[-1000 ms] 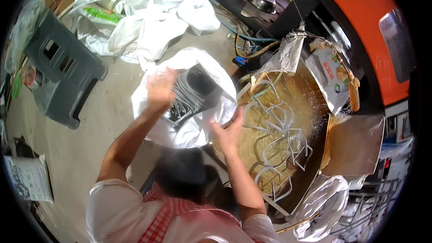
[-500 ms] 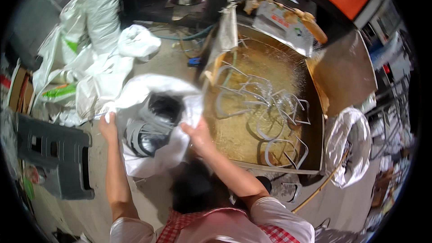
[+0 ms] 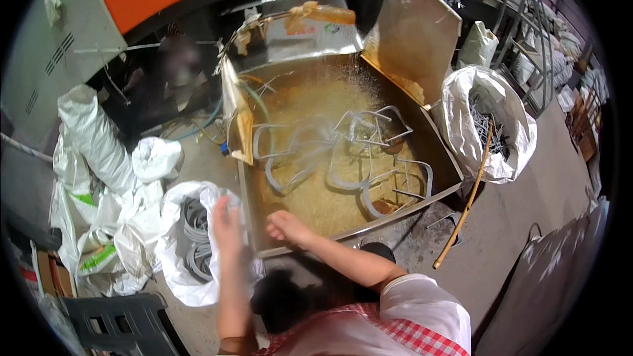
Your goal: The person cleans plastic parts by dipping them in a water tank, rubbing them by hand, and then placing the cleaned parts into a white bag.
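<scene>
Sawdust-yellow grit fills metal trough (image 3: pixel 343 237); bent grey metal parts (image 3: pixel 369 151) half-buried beyond right hand (image 3: pixel 285 225), which hovers at near rim, fingers loosely curled, empty. Left hand (image 3: pixel 224 221) blurred over white sack (image 3: pixel 178 270) of grey rings (image 3: pixel 194 237); grip state unclear. Judgement: keep sack mouth held wide, reach low over rim. Concrete floor, cluttered workshop, second sack (image 3: pixel 484 125) far right.

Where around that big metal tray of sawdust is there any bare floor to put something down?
Bare concrete lies right of the tray, between the wooden stick and the dark sheet. A smaller patch sits by the tray's near corner. Left is crowded: the white sack of rings, heaped bags, a grey stool. The hands hover there.
</scene>
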Available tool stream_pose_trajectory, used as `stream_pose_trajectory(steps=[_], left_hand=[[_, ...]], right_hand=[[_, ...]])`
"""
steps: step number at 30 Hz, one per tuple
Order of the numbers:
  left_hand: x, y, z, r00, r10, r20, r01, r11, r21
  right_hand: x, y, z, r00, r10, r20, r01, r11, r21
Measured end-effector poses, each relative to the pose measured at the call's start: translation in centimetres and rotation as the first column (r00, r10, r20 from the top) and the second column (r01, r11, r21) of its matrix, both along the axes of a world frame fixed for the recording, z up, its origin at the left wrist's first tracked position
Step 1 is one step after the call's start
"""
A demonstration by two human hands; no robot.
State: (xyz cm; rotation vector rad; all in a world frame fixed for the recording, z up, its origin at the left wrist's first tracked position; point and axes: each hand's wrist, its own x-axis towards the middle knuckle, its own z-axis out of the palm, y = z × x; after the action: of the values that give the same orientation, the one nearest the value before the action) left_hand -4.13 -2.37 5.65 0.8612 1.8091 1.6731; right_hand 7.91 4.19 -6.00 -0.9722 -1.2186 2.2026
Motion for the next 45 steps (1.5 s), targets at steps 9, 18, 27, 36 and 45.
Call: stream_pose_trajectory(steps=[9, 18, 27, 36, 45], left_hand=[[11.5, 7.5, -15.4, 0.944, -0.246, 0.222, 0.279, 0.951, -0.131], [12.2, 9.2, -13.8, 0.899, -0.354, 0.259, 0.378, 0.925, -0.045], [12.5, 9.2, -15.4, 0.870, -0.392, 0.298, 0.422, 0.905, -0.043], [10.9, 8.3, -14.9, 0.896, -0.367, 0.251, 0.384, 0.923, -0.019], [11.0, 7.7, -12.4, 0.917, -0.360, 0.172, 0.378, 0.922, -0.086]], right_hand=[[4.6, 1.0, -3.3, 0.892, -0.449, 0.053, 0.452, 0.879, -0.151], [3.9, 3.1, -7.7, 0.856, -0.516, -0.037, 0.500, 0.843, -0.196], [2.3, 2.8, -13.9, 0.782, -0.620, -0.056, 0.615, 0.755, 0.228], [4.8, 1.6, -3.5, 0.866, -0.417, -0.275, 0.411, 0.908, -0.083], [4.5, 1.5, -4.5, 0.836, -0.392, -0.384, 0.343, 0.919, -0.193]])
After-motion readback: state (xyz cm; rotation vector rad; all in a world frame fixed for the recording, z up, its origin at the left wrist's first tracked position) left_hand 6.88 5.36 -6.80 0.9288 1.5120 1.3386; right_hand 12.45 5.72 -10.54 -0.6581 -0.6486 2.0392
